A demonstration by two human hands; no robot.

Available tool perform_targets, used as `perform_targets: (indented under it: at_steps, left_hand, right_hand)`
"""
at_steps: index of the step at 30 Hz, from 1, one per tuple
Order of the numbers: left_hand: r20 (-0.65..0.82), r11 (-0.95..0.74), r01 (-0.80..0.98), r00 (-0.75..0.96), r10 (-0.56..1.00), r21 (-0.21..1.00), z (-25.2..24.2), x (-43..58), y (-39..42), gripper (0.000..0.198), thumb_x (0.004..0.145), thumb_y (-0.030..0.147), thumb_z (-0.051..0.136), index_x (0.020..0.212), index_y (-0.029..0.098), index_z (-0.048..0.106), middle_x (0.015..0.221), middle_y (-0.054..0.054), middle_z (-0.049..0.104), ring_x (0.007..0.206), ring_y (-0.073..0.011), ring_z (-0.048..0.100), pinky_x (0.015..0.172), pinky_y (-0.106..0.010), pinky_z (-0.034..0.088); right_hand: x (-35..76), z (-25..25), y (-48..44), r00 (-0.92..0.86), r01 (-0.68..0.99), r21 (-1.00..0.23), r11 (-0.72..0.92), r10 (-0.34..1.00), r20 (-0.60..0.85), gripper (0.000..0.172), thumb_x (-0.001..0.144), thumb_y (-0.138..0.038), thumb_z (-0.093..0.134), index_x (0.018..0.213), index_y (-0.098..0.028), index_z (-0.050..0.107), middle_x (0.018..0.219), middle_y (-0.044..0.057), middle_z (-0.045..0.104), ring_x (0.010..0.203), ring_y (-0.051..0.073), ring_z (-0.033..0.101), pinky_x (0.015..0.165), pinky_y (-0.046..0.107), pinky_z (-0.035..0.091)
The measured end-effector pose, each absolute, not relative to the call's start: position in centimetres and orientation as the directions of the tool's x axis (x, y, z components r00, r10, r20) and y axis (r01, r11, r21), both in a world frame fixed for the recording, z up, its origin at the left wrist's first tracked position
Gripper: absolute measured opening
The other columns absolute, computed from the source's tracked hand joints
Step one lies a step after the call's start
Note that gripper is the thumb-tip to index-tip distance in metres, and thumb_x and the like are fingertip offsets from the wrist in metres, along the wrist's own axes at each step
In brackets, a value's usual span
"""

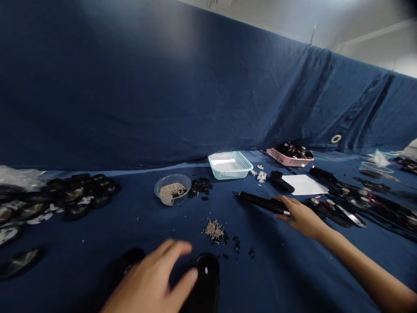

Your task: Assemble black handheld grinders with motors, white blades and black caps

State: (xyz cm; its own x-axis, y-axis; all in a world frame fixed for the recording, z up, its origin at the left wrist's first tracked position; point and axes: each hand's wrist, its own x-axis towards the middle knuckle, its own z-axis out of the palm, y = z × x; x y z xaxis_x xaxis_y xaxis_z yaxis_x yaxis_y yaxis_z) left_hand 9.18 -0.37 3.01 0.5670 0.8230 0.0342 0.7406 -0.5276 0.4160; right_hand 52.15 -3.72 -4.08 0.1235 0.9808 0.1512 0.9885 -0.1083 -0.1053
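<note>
My right hand [298, 216] is closed around the back end of a black electric screwdriver [260, 201], whose bit points left. The tool lies low over the blue cloth; I cannot tell whether it touches. At the front, my left hand [153, 282] is slightly blurred, with thumb and fingers apart and nothing visible between them. Right beside its thumb is a long black rounded plastic part [208, 284] with a small white spot on it. Another dark part [128, 258] is partly hidden behind the left hand. Between the hands lies a loose heap of small screws [214, 230] with black bits.
A clear bowl [172, 177] of screws stands mid-table beside black pieces [200, 186]. Behind are a light-blue basket [231, 174] and a full pink basket [288, 161]. Dark shells [74, 191] crowd the left. Black assemblies with wires [368, 200] and white paper [306, 184] lie right.
</note>
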Motion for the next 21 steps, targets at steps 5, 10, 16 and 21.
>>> perform_targets:
  at_steps: [5, 10, 16, 21]
  left_hand:
    - [0.238, -0.925, 0.346, 0.896, 0.376, 0.158, 7.4, 21.3, 5.6, 0.077, 0.074, 0.05, 0.072, 0.139, 0.022, 0.042, 0.154, -0.012, 0.035, 0.14, -0.0345, 0.03, 0.112, -0.053, 0.028]
    - [0.063, -0.974, 0.139, 0.986, 0.153, 0.181, 3.9, 30.0, 5.4, 0.085, 0.06, 0.042, 0.081, 0.133, 0.018, 0.047, 0.112, -0.014, 0.071, 0.096, -0.0344, 0.069, 0.082, -0.044, 0.054]
    - [0.09, -0.957, 0.151, 0.98, 0.178, 0.249, 4.9, 29.9, 1.9, 0.03, 0.069, 0.017, 0.06, 0.098, 0.013, 0.059, 0.083, -0.015, 0.073, 0.073, -0.0359, 0.071, 0.06, -0.043, 0.054]
    - [0.043, -0.921, 0.087, 0.993, 0.112, 0.38, 6.7, 28.0, -2.7, 0.049, 0.069, 0.022, 0.067, 0.116, 0.015, 0.054, 0.087, -0.01, 0.073, 0.069, -0.0293, 0.07, 0.058, -0.036, 0.053]
  right_hand:
    - [50.3, -0.6, -6.5, -0.114, 0.993, 0.022, 0.112, 0.957, 0.267, 0.037, 0.094, -0.032, 0.052, 0.128, -0.016, 0.049, 0.111, 0.013, 0.061, 0.099, 0.028, 0.057, 0.085, 0.046, 0.049]
    - [46.9, 0.0, -10.0, -0.236, 0.971, 0.106, 0.212, 0.903, 0.358, 0.032, 0.095, -0.023, 0.049, 0.127, -0.02, 0.048, 0.121, 0.009, 0.06, 0.106, 0.025, 0.055, 0.088, 0.042, 0.047]
    - [43.4, -0.5, -14.4, 0.156, 0.988, -0.133, -0.082, 0.453, 0.878, 0.053, 0.082, -0.029, 0.069, 0.131, -0.026, 0.049, 0.131, 0.012, 0.052, 0.124, 0.036, 0.045, 0.105, 0.062, 0.03]
    - [40.8, -0.5, -16.3, 0.472, 0.792, -0.578, 0.195, 0.405, 0.783, 0.034, 0.077, -0.036, 0.071, 0.107, -0.026, 0.06, 0.104, 0.007, 0.063, 0.103, 0.031, 0.059, 0.089, 0.054, 0.048]
